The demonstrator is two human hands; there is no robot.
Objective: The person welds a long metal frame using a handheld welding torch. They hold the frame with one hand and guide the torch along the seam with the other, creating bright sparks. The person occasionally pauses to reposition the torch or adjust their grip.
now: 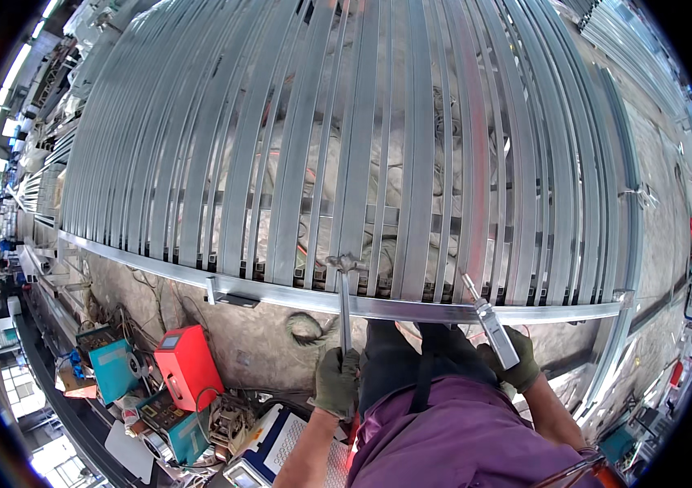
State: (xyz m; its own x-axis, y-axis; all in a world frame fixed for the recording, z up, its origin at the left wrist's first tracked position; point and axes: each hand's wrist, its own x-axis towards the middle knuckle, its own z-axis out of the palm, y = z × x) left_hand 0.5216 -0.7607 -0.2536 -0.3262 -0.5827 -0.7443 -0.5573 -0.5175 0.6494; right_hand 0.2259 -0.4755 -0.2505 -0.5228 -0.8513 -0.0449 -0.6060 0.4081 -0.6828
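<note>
My left hand (336,382), in a dark green work glove, is closed round the lower end of a hammer (344,313). Its metal shaft crosses the front rail (305,294) of a large steel frame, and its head lies over the long grey slats (358,163). In my right hand (517,358), gloved alike, is a silver handheld welding gun (496,332) with a narrow nozzle. The nozzle points up and left over the slat ends, just beyond the rail. Part of the right fingers is hidden behind the gun's body.
Below left stand a red box-shaped machine (188,368), teal machines (114,364) and a white-and-blue unit (269,447), with cables among them. A coiled cable or hose (305,328) lies on the floor by the rail. More metal profiles (635,49) are stacked at the far right.
</note>
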